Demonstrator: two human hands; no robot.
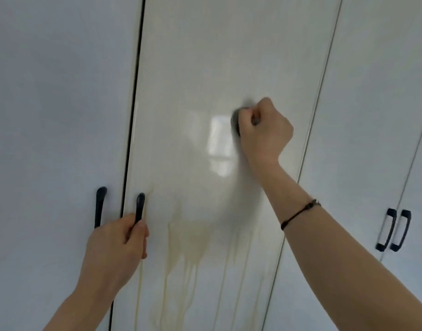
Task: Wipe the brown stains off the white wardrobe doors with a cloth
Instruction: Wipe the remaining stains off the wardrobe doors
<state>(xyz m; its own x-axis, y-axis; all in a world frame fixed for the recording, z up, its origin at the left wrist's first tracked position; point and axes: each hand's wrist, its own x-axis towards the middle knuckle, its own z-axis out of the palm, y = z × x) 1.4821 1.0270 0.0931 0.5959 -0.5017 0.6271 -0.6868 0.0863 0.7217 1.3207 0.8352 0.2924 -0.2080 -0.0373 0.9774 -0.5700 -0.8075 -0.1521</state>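
Pressing a dark cloth (pixel 235 123) against the middle door (pixel 205 56), the right hand (pixel 262 130) has its fingers curled tight round the bunched fabric. Only a sliver of it shows at the hand's nine o'clock edge. Balling it up likely gives a firm pad to rub with. The cloth sits a little right of the view's centre, touching the panel.

Brown stains (pixel 181 259) lie at about seven o'clock from it, low on the same door: a pale smear that breaks into thin runs heading down out of view. That area looks not yet wiped, while the glossy patch around the bright reflection (pixel 219 139) beside the cloth looks cleaner, so I judge the work goes from the top down.

At eight o'clock the left hand (pixel 116 242) grips the door's black handle (pixel 140 206), fingers wrapped round its lower part, probably to brace the door against the rubbing. A second handle (pixel 99 206) stands just beside it on the neighbouring door. A pair of handles (pixel 393 229) sits at four o'clock.
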